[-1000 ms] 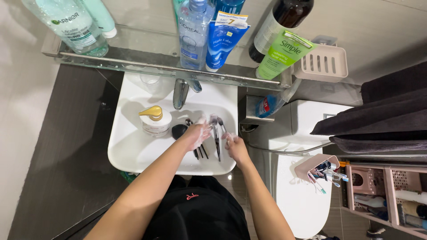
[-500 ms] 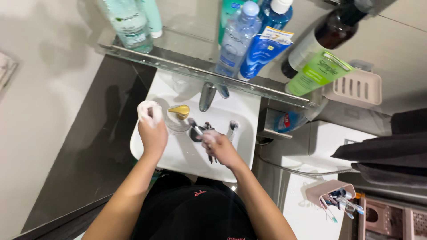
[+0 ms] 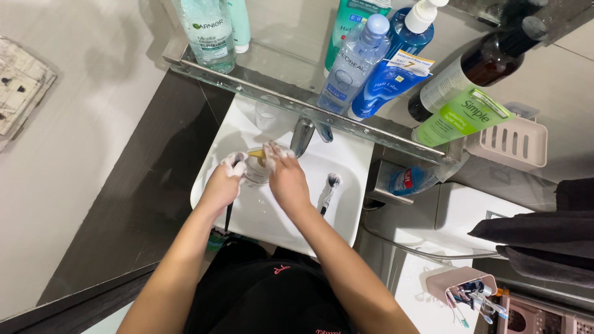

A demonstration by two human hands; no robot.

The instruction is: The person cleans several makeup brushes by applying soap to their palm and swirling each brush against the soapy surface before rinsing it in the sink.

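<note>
Comparing with half a second ago, we find the right hand [image 3: 286, 179] has joined the left hand [image 3: 221, 183] (both soapy), fingers gripping the small clear jar [image 3: 255, 170] over the sink [image 3: 346, 204]; one brush [image 3: 328, 193] lies aside.
</note>
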